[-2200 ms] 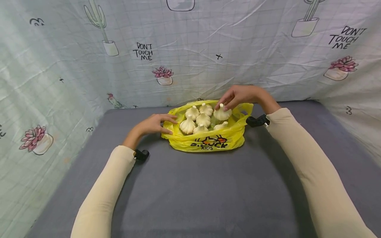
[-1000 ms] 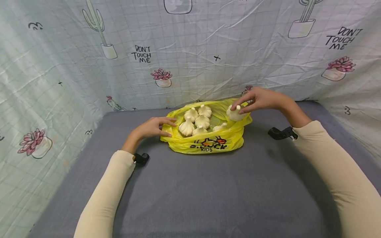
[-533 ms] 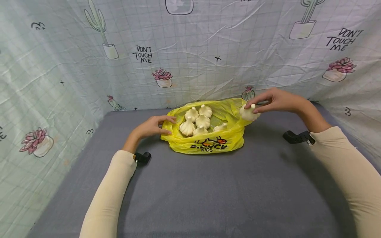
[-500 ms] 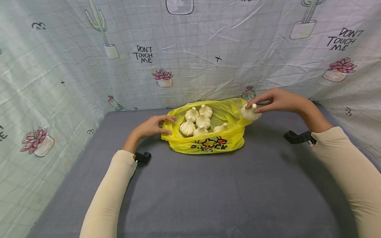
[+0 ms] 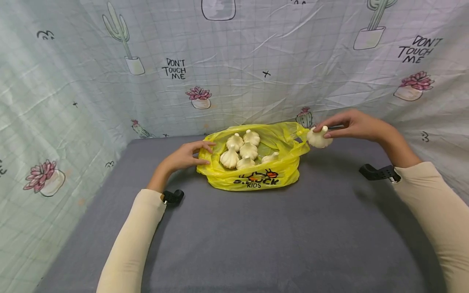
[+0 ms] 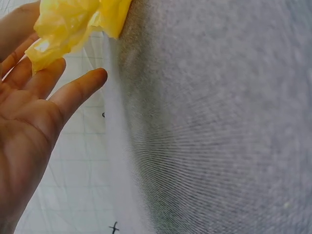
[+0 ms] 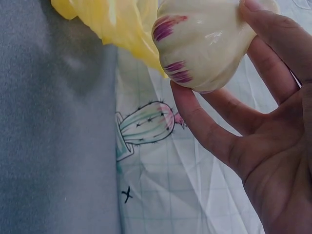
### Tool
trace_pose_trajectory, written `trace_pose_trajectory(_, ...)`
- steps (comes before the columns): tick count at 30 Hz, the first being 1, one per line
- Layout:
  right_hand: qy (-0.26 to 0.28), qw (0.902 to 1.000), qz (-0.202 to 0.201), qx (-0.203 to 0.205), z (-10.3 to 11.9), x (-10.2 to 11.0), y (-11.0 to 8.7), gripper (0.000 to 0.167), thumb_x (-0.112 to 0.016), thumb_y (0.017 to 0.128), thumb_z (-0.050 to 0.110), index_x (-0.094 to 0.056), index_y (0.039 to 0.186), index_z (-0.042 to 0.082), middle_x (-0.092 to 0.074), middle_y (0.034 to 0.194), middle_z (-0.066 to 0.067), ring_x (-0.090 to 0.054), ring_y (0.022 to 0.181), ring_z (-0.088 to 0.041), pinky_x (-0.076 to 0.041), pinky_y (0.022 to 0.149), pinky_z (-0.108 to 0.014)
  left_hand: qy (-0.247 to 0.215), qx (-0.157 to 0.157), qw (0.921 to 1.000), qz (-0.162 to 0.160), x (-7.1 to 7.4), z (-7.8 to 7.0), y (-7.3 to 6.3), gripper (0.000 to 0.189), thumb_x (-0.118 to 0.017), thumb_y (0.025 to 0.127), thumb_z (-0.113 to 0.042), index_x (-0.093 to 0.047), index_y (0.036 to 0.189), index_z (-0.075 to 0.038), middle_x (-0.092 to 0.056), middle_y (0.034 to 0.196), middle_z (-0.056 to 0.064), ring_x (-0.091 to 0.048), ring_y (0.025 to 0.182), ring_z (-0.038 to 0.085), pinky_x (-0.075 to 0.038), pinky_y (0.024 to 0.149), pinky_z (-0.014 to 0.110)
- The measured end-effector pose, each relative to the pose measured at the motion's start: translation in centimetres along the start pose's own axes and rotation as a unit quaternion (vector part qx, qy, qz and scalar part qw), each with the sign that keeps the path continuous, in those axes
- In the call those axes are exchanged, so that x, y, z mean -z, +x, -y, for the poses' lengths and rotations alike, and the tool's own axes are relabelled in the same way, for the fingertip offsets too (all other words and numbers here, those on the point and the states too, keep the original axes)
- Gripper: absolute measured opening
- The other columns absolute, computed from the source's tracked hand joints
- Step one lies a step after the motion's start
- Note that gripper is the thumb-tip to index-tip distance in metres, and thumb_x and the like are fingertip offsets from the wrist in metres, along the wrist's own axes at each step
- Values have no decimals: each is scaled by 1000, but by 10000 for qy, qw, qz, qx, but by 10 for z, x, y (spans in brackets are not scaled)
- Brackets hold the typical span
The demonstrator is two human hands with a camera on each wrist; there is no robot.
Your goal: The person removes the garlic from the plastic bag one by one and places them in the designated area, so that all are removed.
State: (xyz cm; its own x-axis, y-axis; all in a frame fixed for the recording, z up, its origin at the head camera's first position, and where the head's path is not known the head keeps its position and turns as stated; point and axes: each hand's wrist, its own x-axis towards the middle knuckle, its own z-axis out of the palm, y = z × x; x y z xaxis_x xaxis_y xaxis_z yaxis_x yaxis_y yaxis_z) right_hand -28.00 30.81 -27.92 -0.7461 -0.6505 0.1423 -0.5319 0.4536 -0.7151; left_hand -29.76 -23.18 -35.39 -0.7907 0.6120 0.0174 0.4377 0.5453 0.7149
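My right hand (image 5: 353,125) pinches a garlic bulb (image 5: 318,138) by its stem, just off the right rim of a yellow plastic bag (image 5: 264,179). Purple streaks mark the bulb's pale, glossy side (image 7: 204,44) in the right wrist view. Several more garlic bulbs (image 5: 249,150) sit inside the bag, whose mouth is spread wide. At the bag's left rim, my left hand (image 5: 181,156) rests with relaxed fingers. The left wrist view has the yellow plastic (image 6: 68,29) lying against those fingers, while the thumb (image 6: 80,92) stands apart from it.
A grey cloth-covered table (image 5: 234,232) lies under the bag. Behind it and at both sides hangs a pale curtain (image 5: 234,61) printed with cacti and lettering; the bag is near the table's back edge.
My right hand has lifted one garlic bulb from among the others and carried it rightward, past the bag's right rim. The left hand has stayed at the left rim.
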Motion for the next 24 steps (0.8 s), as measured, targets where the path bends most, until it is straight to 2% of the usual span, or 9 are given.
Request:
trace_pose_trajectory(7,-97,9997,-200,-116,-2,2,-8,29,-70,94,1,-73,123,1,-74,120,5,-65,112,-3,-52,83,-18,56,-67,9999,121,0,-1,-1,37,-75,94,-20,-65,128,-10,-47,156,4,-32,150,30,-36,111,60)
trace_pose_trajectory(15,-194,9978,-432,-463,-13,2,-14,28,-72,95,7,-74,123,5,-74,119,5,-65,110,-1,-51,84,-17,102,37,9998,147,-2,-5,-3,37,-75,95,-20,-66,129,-10,-47,156,3,-31,151,29,-35,112,58)
trace_pose_trajectory(24,-110,9974,-612,-370,-22,4,-17,28,-71,94,3,-73,122,2,-74,117,5,-65,108,-2,-52,82,-16,82,1,9999,108,-2,-3,-2,34,-76,94,-20,-67,125,-10,-48,156,3,-28,152,26,-32,114,59)
